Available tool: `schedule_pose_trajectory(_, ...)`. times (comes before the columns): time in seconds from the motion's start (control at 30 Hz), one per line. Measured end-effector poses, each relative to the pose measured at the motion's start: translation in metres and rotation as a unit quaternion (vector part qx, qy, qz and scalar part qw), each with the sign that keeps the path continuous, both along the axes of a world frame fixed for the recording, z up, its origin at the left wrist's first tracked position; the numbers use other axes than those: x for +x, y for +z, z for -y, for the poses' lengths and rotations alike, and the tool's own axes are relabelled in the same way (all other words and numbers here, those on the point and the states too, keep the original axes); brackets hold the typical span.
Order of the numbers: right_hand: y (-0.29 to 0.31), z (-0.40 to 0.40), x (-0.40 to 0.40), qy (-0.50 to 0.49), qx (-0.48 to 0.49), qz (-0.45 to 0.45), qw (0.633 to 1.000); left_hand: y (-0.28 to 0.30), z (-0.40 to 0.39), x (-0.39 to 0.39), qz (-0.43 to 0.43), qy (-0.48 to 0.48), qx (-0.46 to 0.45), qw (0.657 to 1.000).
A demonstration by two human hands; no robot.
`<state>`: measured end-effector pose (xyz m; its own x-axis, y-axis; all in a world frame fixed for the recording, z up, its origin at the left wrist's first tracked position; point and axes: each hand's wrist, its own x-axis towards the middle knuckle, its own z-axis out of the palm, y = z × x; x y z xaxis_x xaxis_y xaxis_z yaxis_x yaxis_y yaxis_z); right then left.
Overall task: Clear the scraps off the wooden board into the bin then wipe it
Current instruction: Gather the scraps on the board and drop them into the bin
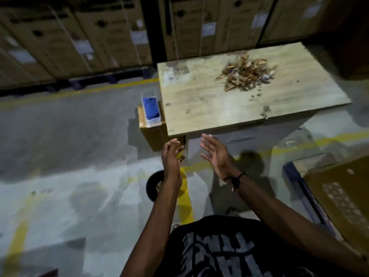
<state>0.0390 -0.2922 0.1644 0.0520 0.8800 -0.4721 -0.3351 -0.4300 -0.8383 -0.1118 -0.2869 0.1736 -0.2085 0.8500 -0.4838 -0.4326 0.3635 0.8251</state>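
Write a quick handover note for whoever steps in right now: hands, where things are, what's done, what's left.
Left hand and right hand: both open, empty, raised over the floor short of the board.
Scraps: piled on the board's far right, crumbs around them.
Bin: on the floor under the left arm.
Blue cloth: in a clear tray left of the board.
Left: clear the pile into the bin, then wipe.

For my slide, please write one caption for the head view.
Both open hands hover over the bin; scraps remain on the wooden board.
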Motion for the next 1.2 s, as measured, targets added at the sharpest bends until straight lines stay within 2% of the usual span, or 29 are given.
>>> schedule_pose_trajectory(0.07, 0.011, -0.001, 0.031, 0.003, 0.045, 0.054, 0.998, 0.006, -0.005, 0.021, -0.106, -0.051, 0.066, 0.991)
schedule_pose_trajectory(0.17, 0.018, 0.002, 0.088, -0.001, 0.096, 0.145, 0.985, 0.010, -0.008, 0.062, -0.259, -0.135, 0.160, 0.943)
schedule_pose_trajectory(0.33, 0.011, 0.019, 0.186, 0.002, 0.136, 0.286, 0.948, 0.004, -0.013, 0.139, -0.425, -0.196, 0.237, 0.851)
schedule_pose_trajectory(0.47, 0.000, 0.025, 0.255, -0.009, 0.143, 0.379, 0.914, -0.011, -0.017, 0.196, -0.530, -0.205, 0.256, 0.782)
schedule_pose_trajectory(0.7, -0.012, 0.006, 0.348, 0.085, 0.138, 0.560, 0.812, -0.017, -0.033, 0.273, -0.635, -0.194, 0.267, 0.699)
schedule_pose_trajectory(0.83, -0.023, -0.021, 0.371, 0.120, 0.137, 0.626, 0.759, -0.021, -0.052, 0.299, -0.673, -0.202, 0.268, 0.659)
schedule_pose_trajectory(0.93, -0.036, -0.046, 0.383, 0.133, 0.138, 0.641, 0.744, -0.030, -0.077, 0.315, -0.699, -0.216, 0.248, 0.635)
schedule_pose_trajectory(1.03, -0.048, -0.073, 0.394, 0.134, 0.133, 0.656, 0.731, -0.041, -0.110, 0.331, -0.698, -0.230, 0.224, 0.640)
schedule_pose_trajectory(1.2, -0.070, -0.128, 0.407, 0.130, 0.128, 0.655, 0.733, -0.067, -0.170, 0.349, -0.693, -0.267, 0.199, 0.640)
